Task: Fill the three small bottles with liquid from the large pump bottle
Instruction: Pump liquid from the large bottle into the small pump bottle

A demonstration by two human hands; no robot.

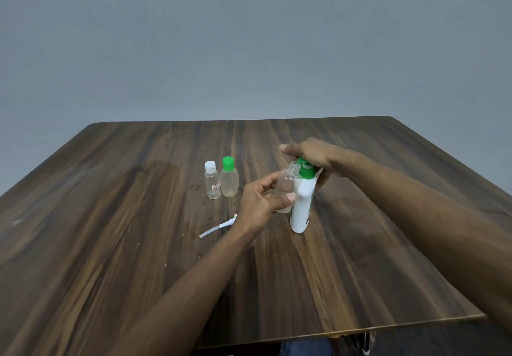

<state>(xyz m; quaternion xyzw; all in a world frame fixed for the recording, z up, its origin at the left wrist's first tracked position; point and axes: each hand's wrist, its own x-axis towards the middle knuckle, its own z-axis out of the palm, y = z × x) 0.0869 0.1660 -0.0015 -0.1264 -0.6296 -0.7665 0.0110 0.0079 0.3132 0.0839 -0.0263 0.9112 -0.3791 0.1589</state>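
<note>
dark wood-grain tabletop (110,244) fills the lower view against a plain grey wall (249,36). right of centre stands the large pump bottle (303,203), white with a green pump head (306,168), upright on the wood. the right hand (310,156) lies over the pump head, fingers bent down around it, thumb pointing left. the left hand (260,203) holds an uncapped clear small bottle (286,186) between thumb and curled fingers, its open neck tilted up against the green nozzle, its side touching the white bottle. a little pale liquid shows at its bottom. left of the hands, two more small bottles stand touching each other: a white-capped bottle (212,181) and a green-capped bottle (229,178), both shut. a white spray top with its tube (219,226) lies flat by the left wrist. wide bare wood stretches left and toward the near edge; the far edge and right edge lie well apart from the bottles.
</note>
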